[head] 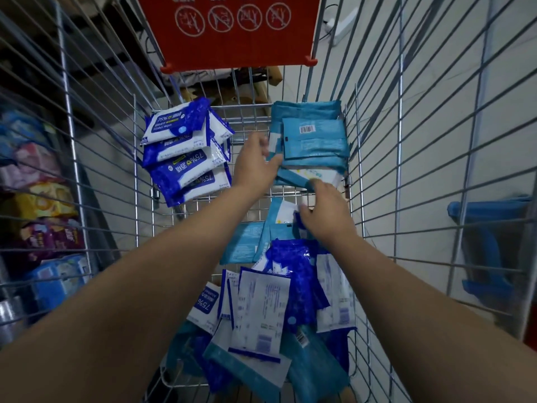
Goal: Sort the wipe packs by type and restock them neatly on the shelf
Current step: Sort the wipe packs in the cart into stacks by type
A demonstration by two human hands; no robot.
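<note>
At the cart's far end two sorted stacks lean: dark blue and white wipe packs (186, 158) on the left, teal wipe packs (313, 141) on the right. A mixed heap of loose packs (279, 309) fills the near part of the cart. My left hand (255, 164) grips the left edge of a teal pack in the right stack, thumb on top. My right hand (325, 216) hovers at the near edge of that stack, fingertips touching its lowest pack. Its thumb lies by a dark blue pack corner (299, 228), and its grasp is hidden.
The wire cart walls (377, 170) close in on both sides, and a red sign flap (232, 33) hangs at the far end. Shelves with colourful packs (43, 205) run along the left. A blue basket (491, 242) sits on the floor to the right.
</note>
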